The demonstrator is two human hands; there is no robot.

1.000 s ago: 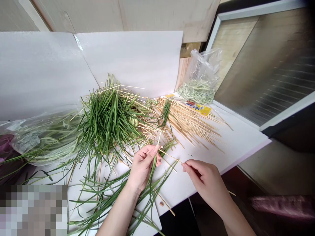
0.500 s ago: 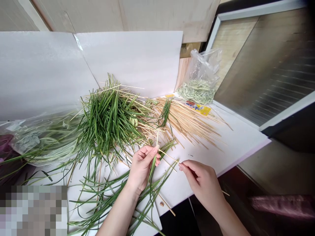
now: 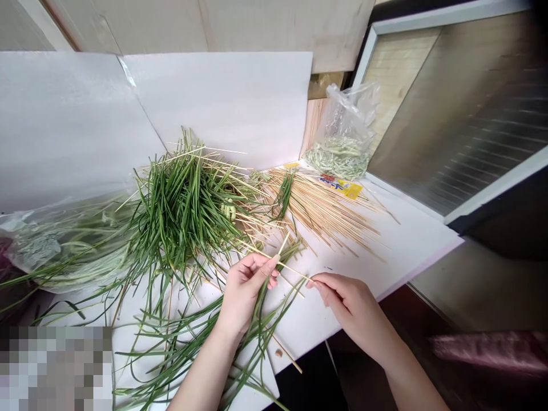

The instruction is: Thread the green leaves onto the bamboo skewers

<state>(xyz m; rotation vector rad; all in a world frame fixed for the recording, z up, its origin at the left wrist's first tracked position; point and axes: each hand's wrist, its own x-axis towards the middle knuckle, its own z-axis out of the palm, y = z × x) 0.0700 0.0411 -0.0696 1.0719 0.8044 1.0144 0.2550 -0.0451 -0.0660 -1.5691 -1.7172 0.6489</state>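
My left hand [image 3: 244, 291] pinches a green chive between thumb and fingertips, its pale stem end [image 3: 284, 242] pointing up past the thumb. With thumb and index finger, my right hand [image 3: 353, 302] grips a thin bamboo skewer [image 3: 297, 272]. That skewer crosses the chive at my left thumb tip and sticks out to the left; whether it pierces the stem I cannot tell. Beneath my left forearm, long loose chives [image 3: 201, 331] spread over the white tabletop. A big heap of chives [image 3: 180, 211] lies just beyond my left hand.
Many bamboo skewers [image 3: 329, 211] are fanned out at the back right by a yellow wrapper [image 3: 349, 189]. Behind them stands a clear bag of pale green pieces [image 3: 340, 154]. Another plastic bag [image 3: 85, 245] lies at left. White panels [image 3: 226, 103] line the back; the table edge [image 3: 411, 277] is at right.
The skewer tip now extends left beyond my left thumb; before, it ended there. The chive's pale end has tilted to the right. The view has shifted slightly.
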